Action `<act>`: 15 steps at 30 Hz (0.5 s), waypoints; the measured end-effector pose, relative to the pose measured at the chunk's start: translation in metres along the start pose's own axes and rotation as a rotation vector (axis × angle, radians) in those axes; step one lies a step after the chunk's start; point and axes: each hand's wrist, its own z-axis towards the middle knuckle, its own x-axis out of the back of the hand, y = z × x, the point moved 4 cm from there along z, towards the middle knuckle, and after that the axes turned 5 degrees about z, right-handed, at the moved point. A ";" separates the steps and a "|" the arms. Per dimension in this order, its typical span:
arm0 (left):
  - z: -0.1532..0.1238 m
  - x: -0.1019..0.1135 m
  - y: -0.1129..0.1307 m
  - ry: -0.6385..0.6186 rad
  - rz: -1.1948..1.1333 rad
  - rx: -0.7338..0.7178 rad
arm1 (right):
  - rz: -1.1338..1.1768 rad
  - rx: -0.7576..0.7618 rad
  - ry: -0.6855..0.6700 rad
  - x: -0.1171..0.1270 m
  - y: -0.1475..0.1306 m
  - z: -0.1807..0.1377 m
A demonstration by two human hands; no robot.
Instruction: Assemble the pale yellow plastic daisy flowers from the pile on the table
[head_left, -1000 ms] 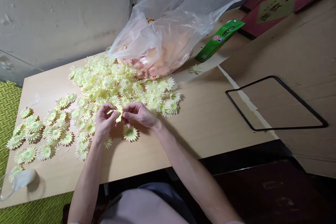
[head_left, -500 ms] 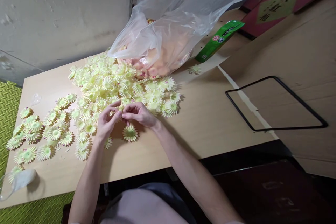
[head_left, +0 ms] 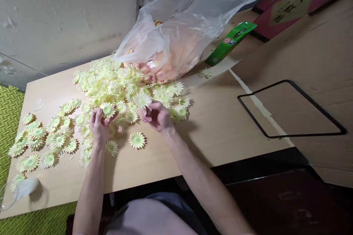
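Note:
My left hand [head_left: 100,126] is closed on a pale yellow artificial flower [head_left: 107,109] with a greenish centre, its face turned up. In my right hand [head_left: 157,117] another pale artificial flower [head_left: 142,100] is pinched by the fingers, slightly smeared by motion. Both hands hover at the front of a large heap of similar flowers [head_left: 113,88]. Between my forearms a single flower [head_left: 137,140] lies flat on the table, and one more [head_left: 111,148] rests beside my left wrist.
A clear plastic bag [head_left: 176,44] with pinkish-orange pieces stands behind the heap. To its right is a green packet [head_left: 230,44]. Smaller flower clusters [head_left: 57,139] spread leftward over the table [head_left: 132,169]. A clear cup [head_left: 24,189] lies at the left corner; a black wire frame [head_left: 292,110] is right.
My hands, which were together over the table, have moved apart, left hand leftward and right hand rightward. Each now shows a flower in its fingers.

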 end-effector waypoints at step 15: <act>-0.021 -0.023 -0.009 -0.319 0.296 -0.055 | -0.456 -0.132 -0.246 -0.011 0.022 -0.002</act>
